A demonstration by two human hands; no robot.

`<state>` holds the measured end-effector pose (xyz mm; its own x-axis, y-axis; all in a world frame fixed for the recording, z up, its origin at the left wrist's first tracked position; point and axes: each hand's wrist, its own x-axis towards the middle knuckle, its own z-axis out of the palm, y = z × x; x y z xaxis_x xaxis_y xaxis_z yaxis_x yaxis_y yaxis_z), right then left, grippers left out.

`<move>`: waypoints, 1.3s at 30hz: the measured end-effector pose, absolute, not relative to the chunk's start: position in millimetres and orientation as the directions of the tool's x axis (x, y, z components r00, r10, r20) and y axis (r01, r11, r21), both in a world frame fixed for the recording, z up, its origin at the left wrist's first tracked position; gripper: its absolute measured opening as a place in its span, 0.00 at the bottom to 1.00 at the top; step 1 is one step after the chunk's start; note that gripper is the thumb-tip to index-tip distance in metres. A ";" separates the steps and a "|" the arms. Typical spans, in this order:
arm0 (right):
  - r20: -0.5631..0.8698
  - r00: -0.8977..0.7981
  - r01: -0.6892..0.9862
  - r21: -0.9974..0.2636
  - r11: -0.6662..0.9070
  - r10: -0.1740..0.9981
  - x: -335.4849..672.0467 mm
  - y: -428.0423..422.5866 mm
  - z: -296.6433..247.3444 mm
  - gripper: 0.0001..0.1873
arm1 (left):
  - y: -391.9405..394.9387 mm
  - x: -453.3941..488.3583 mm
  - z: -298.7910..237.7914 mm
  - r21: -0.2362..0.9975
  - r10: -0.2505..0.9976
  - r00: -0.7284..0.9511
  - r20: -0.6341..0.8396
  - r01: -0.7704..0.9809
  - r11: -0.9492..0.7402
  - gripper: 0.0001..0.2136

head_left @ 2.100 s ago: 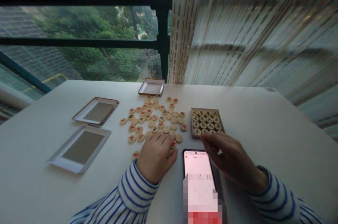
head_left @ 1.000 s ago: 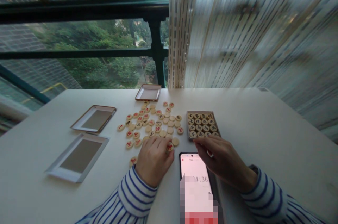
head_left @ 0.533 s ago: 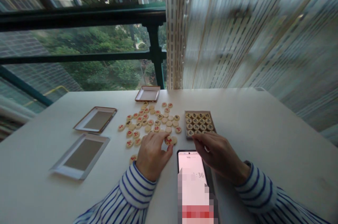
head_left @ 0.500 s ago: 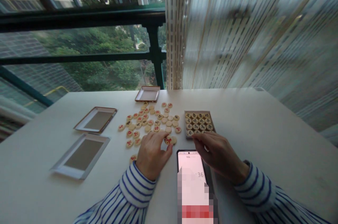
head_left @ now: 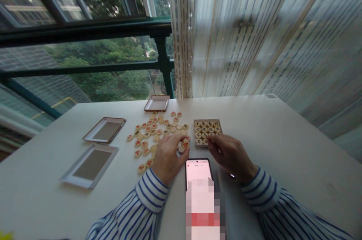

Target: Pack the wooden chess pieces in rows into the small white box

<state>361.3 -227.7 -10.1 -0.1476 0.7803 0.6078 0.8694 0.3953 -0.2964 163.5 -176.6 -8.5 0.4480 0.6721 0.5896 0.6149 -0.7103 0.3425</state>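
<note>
Several round wooden chess pieces [head_left: 158,128] with red or black characters lie scattered on the white table [head_left: 283,149]. My left hand [head_left: 169,156] rests at the near edge of the heap, its thumb and forefinger pinching a red-marked piece [head_left: 185,144]. A small brown box [head_left: 206,131] to the right holds rows of black-marked pieces. My right hand [head_left: 229,154] lies curled at the box's near edge, fingertips over its front row; I cannot tell what they hold.
A phone [head_left: 198,174] with a lit screen lies between my wrists. An empty brown box half [head_left: 157,103] sits at the far edge of the heap. Two flat lids [head_left: 104,130] [head_left: 90,164] lie to the left. Window railing and curtain stand behind.
My left hand has closed on a red-marked piece and lifted it slightly toward the box. My right hand stayed at the box's near edge. The camera tilted up.
</note>
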 end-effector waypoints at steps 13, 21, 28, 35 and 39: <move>0.647 -0.045 0.905 -0.297 0.305 0.761 377.8 -224.2 -8.1 0.10 | -154.6 219.4 4.0 0.462 0.689 0.422 0.589 0.523 -0.716 0.13; 0.649 0.084 0.913 -0.355 0.203 0.756 397.0 -221.0 -8.0 0.10 | -140.7 239.8 12.2 0.436 0.631 0.507 0.587 0.459 -0.774 0.11; 0.611 0.199 0.875 -0.463 0.142 0.766 400.6 -221.6 -6.3 0.10 | -133.1 242.3 10.3 0.419 0.584 0.576 0.572 0.407 -0.812 0.10; 0.467 0.283 0.704 -0.695 0.149 0.838 402.0 -218.6 -8.7 0.10 | -133.4 240.3 3.5 0.448 0.567 0.637 0.522 0.361 -0.818 0.09; 0.369 0.280 0.563 -0.811 0.159 0.886 402.8 -216.4 -13.2 0.10 | -135.8 242.0 1.4 0.505 0.556 0.665 0.498 0.299 -0.810 0.09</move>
